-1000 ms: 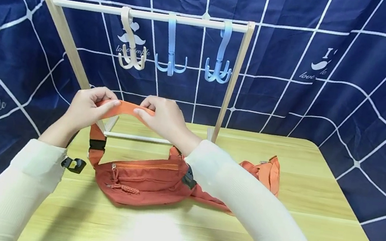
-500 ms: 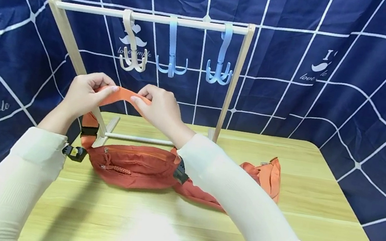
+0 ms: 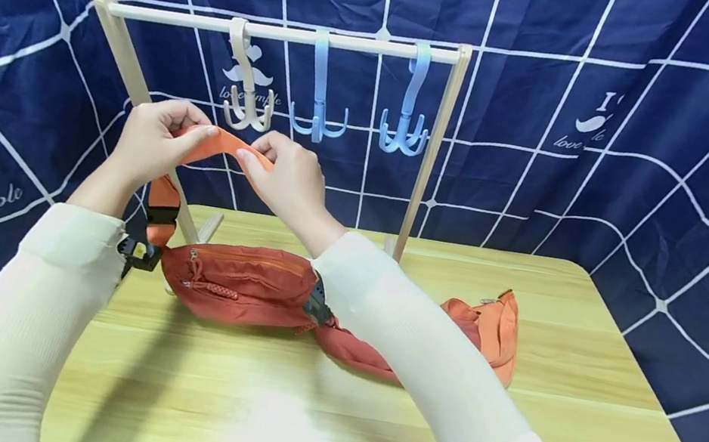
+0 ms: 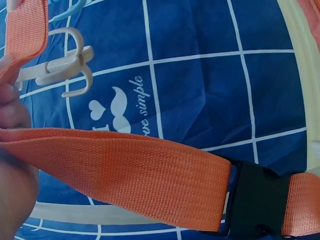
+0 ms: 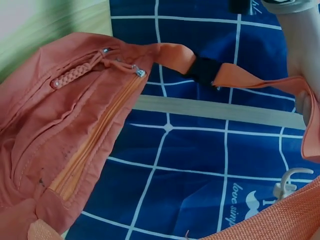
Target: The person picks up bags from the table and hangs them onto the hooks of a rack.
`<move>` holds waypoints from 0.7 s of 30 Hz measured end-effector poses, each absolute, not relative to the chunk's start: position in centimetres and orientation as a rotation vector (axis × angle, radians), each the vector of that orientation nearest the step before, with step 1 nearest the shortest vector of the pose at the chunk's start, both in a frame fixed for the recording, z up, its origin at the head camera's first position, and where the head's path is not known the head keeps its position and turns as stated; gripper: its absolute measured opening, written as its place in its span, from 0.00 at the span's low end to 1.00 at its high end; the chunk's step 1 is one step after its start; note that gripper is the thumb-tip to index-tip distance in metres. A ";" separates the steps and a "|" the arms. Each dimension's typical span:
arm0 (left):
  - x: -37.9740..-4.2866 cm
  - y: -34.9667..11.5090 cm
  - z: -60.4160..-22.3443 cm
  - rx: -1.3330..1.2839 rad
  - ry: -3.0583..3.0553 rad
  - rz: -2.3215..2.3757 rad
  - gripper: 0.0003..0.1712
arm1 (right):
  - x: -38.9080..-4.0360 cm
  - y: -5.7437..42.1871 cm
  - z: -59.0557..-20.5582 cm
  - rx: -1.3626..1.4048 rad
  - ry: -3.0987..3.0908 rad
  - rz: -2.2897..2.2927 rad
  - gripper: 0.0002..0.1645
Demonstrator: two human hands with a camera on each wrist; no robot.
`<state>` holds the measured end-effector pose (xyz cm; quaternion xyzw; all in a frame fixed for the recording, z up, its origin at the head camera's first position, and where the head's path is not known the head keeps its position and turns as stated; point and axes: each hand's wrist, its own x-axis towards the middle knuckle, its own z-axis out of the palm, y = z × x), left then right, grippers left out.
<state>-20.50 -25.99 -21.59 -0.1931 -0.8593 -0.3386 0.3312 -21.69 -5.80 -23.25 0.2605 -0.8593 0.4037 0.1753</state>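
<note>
My left hand (image 3: 156, 142) and right hand (image 3: 292, 179) both pinch the orange strap (image 3: 223, 141) of a rust-red waist bag (image 3: 248, 285), a short stretch of webbing bridging them. The bag hangs below, its front zip and braided pull facing me. A black buckle (image 4: 257, 200) joins the strap pieces under my left hand, also visible in the right wrist view. Just above and behind the strap hangs a beige multi-prong hook (image 3: 248, 102), apart from it. In the right wrist view the waist bag (image 5: 75, 120) fills the left side.
A wooden rack's white rod (image 3: 380, 48) carries the beige hook and two blue hooks (image 3: 320, 105). Another red-orange bag (image 3: 496, 330) lies on the wooden table (image 3: 574, 407) at right, partly behind my right sleeve. A dark blue gridded cloth (image 3: 522, 109) hangs behind.
Both hands have risen and shifted slightly left with the strap, nearing the beige hook's height. The waist bag has followed, lifting up and back. The other bag stays put.
</note>
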 end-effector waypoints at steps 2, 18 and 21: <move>-20.6 -26.0 -21.1 -0.492 -2.247 -0.894 0.08 | -21.7 -6.1 -22.9 0.739 -2.429 1.160 0.13; -21.9 -26.2 -18.3 -0.372 -2.261 -0.903 0.12 | -21.8 -7.6 -21.3 0.630 -2.421 1.215 0.13; -22.2 -26.2 -18.0 -0.362 -2.251 -0.919 0.13 | -21.9 -7.8 -21.2 0.602 -2.420 1.252 0.13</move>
